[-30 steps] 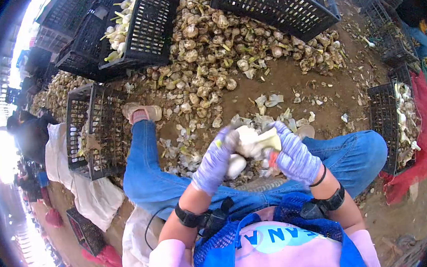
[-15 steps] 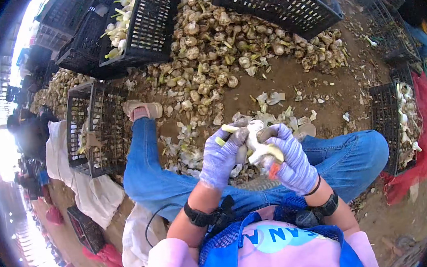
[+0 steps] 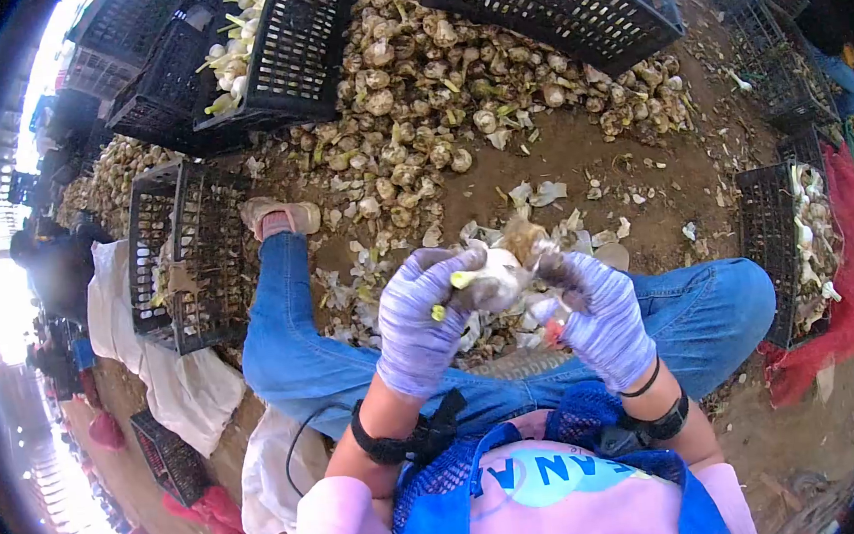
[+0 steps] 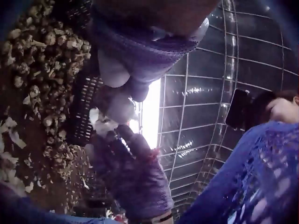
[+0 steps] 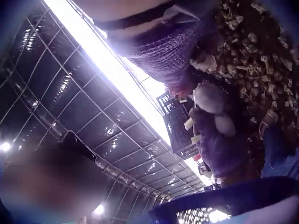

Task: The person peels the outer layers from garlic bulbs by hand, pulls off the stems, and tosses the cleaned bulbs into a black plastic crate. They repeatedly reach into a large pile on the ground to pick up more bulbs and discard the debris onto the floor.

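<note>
My gloved left hand grips a pale garlic bulb by its side, its cut stem pointing left. A second bulb lies in the same hand in the right wrist view, and two cut stems stick out past the fingers. My gloved right hand has curled fingertips on the bulb's far end, pinching at brown, blurred skin or roots. A small red-orange piece shows by the right thumb; its kind is hidden. Both hands are held above the lap.
A heap of unpeeled garlic spreads ahead. Black crates stand around it, one crate holding cleaned bulbs. An upended crate is at left, another with garlic at right. Peeled skins litter the ground between the legs.
The hands have turned the garlic: a pale stem that pointed right by the right hand is no longer seen there. Brown skin or roots now show at the right fingertips. The left hand shifted slightly left.
</note>
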Demonstrator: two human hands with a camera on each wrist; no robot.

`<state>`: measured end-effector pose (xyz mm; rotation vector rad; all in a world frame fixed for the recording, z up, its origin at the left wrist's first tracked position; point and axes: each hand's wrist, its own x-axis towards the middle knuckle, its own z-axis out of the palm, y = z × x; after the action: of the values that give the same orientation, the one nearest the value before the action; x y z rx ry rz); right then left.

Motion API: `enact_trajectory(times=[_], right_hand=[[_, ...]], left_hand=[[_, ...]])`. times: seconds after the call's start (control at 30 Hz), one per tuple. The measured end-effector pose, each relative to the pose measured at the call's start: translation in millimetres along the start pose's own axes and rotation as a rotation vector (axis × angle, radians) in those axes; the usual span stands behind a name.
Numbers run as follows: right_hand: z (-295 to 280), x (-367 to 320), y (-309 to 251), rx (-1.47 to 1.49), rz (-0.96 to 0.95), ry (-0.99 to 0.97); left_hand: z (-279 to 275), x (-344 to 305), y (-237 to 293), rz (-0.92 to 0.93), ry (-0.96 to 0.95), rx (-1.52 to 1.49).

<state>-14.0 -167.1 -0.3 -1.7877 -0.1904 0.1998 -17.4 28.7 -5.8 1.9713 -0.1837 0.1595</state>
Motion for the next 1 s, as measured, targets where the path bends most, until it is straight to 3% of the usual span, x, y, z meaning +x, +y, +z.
enact_trajectory(times=[0.03,0.1,0.3,0.47,0.5,0.53,0.57,0.63,0.7,0.77,0.8,0.83,0.87,0.9,0.97,1.0], right_hand=[[1.4,-1.4,-5.0,-0.095,0.089,-0.013],[6.2,-1.7,3.0,-0.101,0.014,0.060],[3.0,2.0,-0.7,-0.431,-0.068,-0.047],[5.7,7.3,7.6,-0.495,-0.161,-0.040],[2.4,9.9,14.4,-0.494,-0.162,-0.039],[-2.6,12.3,22.1,-0.414,-0.099,-0.072],[-5.5,14.5,25.3,-0.334,-0.041,-0.103],[-4.7,7.7,20.7,-0.168,0.027,-0.153],[-2.9,0.8,25.0,0.582,0.202,-0.234],[-6.3,-3.4,23.0,0.701,0.280,-0.333],[-4.3,-4.5,26.1,0.945,0.303,-0.293],[-2.4,-5.9,27.8,1.191,0.326,-0.247],[1.0,-3.9,11.8,1.268,0.236,-0.073],[1.6,3.2,9.9,1.418,0.090,-0.018],[-10.0,18.8,9.3,1.466,0.116,0.304],[-18.3,25.8,7.5,1.286,0.056,0.311]], left_hand=[[0.8,-0.4,4.1,0.081,-0.024,0.181],[1.8,0.0,20.2,0.061,-0.044,0.228],[3.8,-3.1,32.2,0.190,-0.144,0.473],[0.1,-0.8,31.7,0.186,-0.195,0.494],[-3.1,-1.3,22.5,0.139,-0.189,0.307],[-4.5,-2.7,14.7,0.090,-0.182,0.121],[-3.4,-6.0,9.0,0.094,-0.182,0.123],[-2.2,-15.5,1.4,-0.274,-0.009,-0.560],[1.4,-13.2,0.3,-0.531,0.159,-0.880],[3.9,-12.6,-13.3,-0.650,0.197,-1.026],[11.0,-11.6,-17.1,-0.549,0.128,-0.837],[13.1,-16.6,-15.5,-0.455,0.043,-0.423],[15.5,-16.6,-17.0,-0.596,0.086,-0.788],[16.6,-15.1,-18.7,-0.726,0.129,-1.157],[15.5,-10.6,-16.3,-0.764,0.151,-1.190],[15.3,-8.6,-15.2,-0.809,0.174,-1.222]])
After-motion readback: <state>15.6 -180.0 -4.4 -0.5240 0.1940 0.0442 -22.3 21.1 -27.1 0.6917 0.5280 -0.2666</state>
